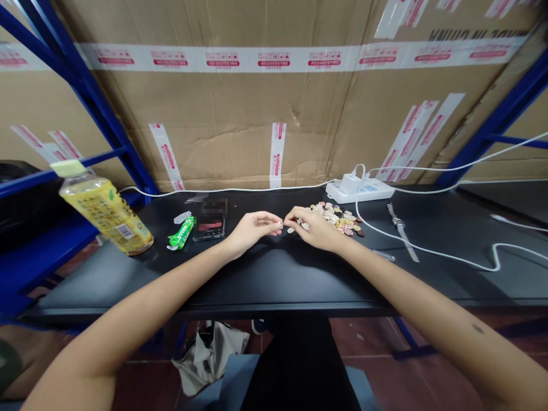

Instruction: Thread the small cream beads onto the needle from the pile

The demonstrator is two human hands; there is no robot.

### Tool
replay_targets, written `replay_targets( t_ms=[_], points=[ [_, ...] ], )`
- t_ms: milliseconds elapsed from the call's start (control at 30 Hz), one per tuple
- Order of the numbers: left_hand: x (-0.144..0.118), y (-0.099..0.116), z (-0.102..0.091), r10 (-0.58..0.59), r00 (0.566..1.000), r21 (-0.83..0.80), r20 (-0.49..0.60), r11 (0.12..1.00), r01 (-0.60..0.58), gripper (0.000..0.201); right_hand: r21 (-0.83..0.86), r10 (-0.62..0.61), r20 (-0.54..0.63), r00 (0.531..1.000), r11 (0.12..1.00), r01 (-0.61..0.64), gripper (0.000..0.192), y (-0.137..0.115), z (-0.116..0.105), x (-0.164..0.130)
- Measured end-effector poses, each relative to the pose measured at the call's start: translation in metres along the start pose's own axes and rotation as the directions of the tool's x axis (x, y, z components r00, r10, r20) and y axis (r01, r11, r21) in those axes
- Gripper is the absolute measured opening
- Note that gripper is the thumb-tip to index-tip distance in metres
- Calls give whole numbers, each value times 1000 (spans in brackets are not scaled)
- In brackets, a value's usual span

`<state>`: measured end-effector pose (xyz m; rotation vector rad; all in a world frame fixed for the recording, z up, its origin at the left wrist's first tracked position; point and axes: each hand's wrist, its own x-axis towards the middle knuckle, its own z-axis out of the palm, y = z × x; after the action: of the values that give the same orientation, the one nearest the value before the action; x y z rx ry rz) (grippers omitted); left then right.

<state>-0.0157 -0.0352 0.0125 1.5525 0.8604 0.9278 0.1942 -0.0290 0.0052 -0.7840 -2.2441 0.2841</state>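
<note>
My left hand (258, 229) is in a pinch above the black table (274, 279), with a small pale piece (280, 224) at its fingertips. Close against it, the thumb and forefinger of my right hand (314, 227) are pinched at the other side of that piece. Its kind is too small to make out. Beside and behind my right hand lies a loose pile of small flat oval pieces (331, 214) in cream, pink, yellow and dark brown. My right hand hides part of the pile.
A yellow drink bottle (113, 214) stands at the left, with a green wrapper (183, 233) and a dark phone-like object (209, 225) nearby. At the back right is a white power strip (363, 191) with a cable. A wristwatch (401, 228) lies further right. Cardboard (240, 103) walls the back.
</note>
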Motion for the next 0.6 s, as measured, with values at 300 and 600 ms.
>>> replay_targets(
  t_ms=[300,600],
  points=[
    [0,0,0,12,1000,13,-7,1000,-11,30,-5,-6,10,1000,1000,6,17,0,0,0],
    [-2,2,2,42,998,68,-44,997,-39,29,-57,-18,18,1000,998,19,16,-4,-2,0]
  ],
)
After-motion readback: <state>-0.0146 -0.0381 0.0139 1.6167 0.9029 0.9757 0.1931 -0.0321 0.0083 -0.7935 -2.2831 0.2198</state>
